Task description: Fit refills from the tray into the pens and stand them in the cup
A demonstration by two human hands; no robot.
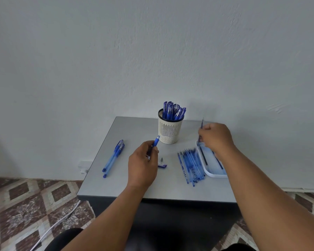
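Observation:
My left hand (142, 163) grips a blue pen barrel (156, 142), its open end pointing up toward the cup. My right hand (215, 137) pinches a thin refill (201, 126) upright over the far end of the white tray (213, 173). Two dark refills (204, 158) lie in the tray. The cream slotted cup (169, 131) stands at the back of the table, with several blue pens (173, 110) in it. A small tip piece (161, 159) and a blue cap (162, 166) lie near my left hand.
Two capped blue pens (113, 157) lie on the left of the grey table (127, 185). A row of several blue refills (190, 164) lies left of the tray. A white wall stands right behind the table, and a white cable (58, 223) runs across the patterned floor.

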